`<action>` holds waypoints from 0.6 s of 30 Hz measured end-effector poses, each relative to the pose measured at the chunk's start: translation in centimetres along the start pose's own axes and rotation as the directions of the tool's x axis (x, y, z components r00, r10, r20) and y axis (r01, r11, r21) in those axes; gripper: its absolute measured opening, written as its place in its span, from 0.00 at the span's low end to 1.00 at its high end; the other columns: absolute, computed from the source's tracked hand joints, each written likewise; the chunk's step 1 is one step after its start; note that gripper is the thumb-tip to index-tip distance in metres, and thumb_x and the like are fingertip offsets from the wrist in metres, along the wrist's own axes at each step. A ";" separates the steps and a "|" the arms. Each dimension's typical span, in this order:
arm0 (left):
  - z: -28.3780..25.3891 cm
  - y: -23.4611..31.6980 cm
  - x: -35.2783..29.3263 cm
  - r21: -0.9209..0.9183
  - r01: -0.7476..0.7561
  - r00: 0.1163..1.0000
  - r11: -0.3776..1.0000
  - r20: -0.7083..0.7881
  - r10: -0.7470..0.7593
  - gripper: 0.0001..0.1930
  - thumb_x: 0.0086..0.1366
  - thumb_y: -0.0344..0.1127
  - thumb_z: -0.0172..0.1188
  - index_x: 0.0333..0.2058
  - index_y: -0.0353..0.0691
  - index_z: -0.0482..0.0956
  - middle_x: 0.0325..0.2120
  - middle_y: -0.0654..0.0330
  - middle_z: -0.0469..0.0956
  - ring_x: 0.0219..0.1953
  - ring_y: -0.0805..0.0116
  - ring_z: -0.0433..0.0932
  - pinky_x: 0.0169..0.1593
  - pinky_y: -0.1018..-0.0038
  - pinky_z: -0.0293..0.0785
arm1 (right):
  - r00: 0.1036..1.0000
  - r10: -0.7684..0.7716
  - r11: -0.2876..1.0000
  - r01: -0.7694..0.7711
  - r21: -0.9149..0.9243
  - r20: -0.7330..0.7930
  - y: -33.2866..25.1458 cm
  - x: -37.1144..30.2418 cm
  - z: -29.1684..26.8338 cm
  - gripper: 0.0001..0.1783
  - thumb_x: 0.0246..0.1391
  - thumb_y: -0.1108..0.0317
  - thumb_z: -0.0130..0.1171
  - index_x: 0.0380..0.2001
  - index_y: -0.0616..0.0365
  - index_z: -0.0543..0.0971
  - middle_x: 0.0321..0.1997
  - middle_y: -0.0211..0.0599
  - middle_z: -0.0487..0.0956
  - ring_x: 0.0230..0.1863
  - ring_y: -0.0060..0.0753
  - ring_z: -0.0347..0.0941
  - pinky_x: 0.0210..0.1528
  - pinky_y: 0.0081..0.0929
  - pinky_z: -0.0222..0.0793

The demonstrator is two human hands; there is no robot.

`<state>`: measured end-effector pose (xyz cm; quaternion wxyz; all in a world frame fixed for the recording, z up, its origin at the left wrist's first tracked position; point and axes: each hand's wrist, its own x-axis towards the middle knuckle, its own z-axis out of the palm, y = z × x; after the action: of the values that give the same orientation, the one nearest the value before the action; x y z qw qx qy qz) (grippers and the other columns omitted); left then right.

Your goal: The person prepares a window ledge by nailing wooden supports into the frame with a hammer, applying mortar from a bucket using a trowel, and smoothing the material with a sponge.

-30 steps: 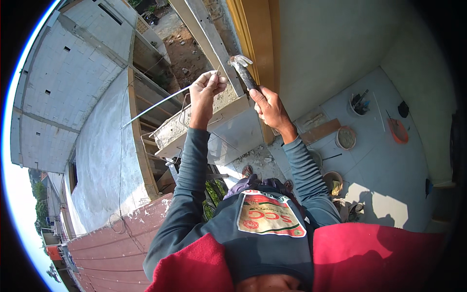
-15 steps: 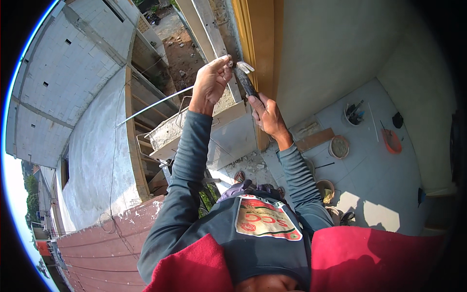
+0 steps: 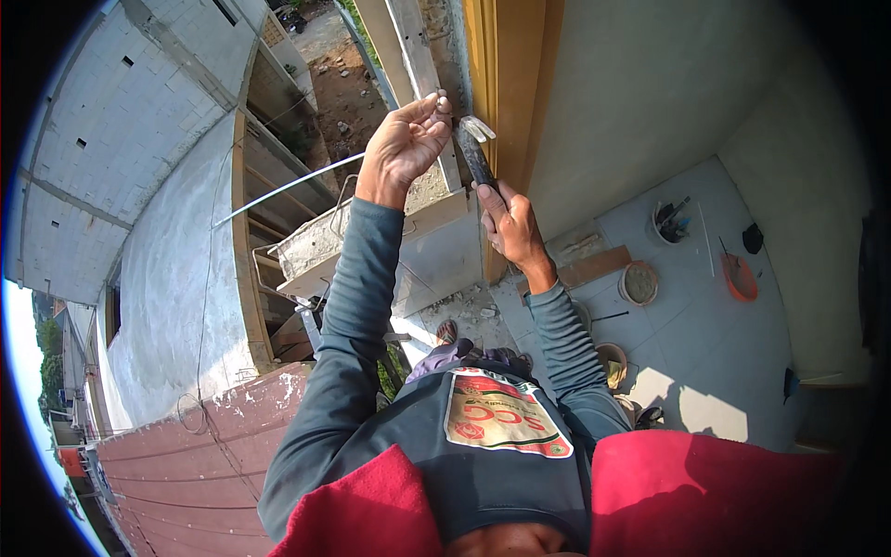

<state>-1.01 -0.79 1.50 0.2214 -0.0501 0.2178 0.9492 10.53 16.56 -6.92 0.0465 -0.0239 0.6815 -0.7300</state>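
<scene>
My right hand (image 3: 513,223) is wrapped round the dark handle of a claw hammer (image 3: 478,163), whose pale metal claw points up and to the right. Close to the left of the hammer head is my left hand (image 3: 404,148), raised with thumb and fingertips pinched together. A small whitish bit shows at those fingertips, too small to name. Both hands are up against a pale wooden board (image 3: 415,56) that runs along the wall's edge. Right of that board stands a yellow-brown wooden frame (image 3: 497,56).
A rough concrete ledge (image 3: 316,243) with bent wires juts out at left, near a thin white rod (image 3: 288,190). On the tiled floor lower right are a mortar bucket (image 3: 639,282), a tool bucket (image 3: 669,223), an orange basin (image 3: 740,278) and a brown plank (image 3: 589,269).
The hammer head has shifted slightly right, away from my left fingertips. My left hand has turned a little, showing more of its palm. The view has tilted slightly.
</scene>
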 end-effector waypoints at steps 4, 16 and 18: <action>-0.1 0.4 -0.1 -0.004 0.088 0.996 0.996 -0.025 -0.088 0.05 0.67 0.24 0.55 0.40 0.29 0.76 0.32 0.50 0.79 0.35 0.63 0.81 0.25 0.79 0.64 | 0.999 -0.031 0.999 0.030 -0.025 -0.032 0.6 0.0 0.3 0.26 0.63 0.42 0.53 0.30 0.58 0.73 0.14 0.24 0.64 0.16 0.18 0.60 0.19 0.23 0.59; -0.6 0.1 0.8 -0.068 0.024 0.995 0.997 -0.093 -0.030 0.08 0.65 0.23 0.57 0.41 0.27 0.74 0.32 0.53 0.78 0.27 0.68 0.76 0.29 0.76 0.75 | 0.840 -0.522 0.818 0.444 -0.365 -0.148 -0.7 0.9 1.7 0.21 0.64 0.51 0.55 0.29 0.61 0.75 0.16 0.40 0.72 0.18 0.42 0.72 0.23 0.35 0.67; -0.3 0.2 0.6 -0.047 0.010 0.998 0.999 -0.068 -0.014 0.09 0.64 0.23 0.57 0.42 0.26 0.72 0.33 0.51 0.78 0.31 0.65 0.79 0.37 0.72 0.80 | 0.822 -0.548 0.793 0.451 -0.411 -0.154 -0.2 1.6 1.3 0.23 0.63 0.49 0.55 0.30 0.61 0.77 0.18 0.42 0.74 0.21 0.44 0.76 0.25 0.36 0.69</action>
<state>-1.60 -0.81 1.22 0.2183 -0.0890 0.2025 0.9505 9.07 15.11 -6.67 -0.2463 -0.1146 0.7707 -0.5764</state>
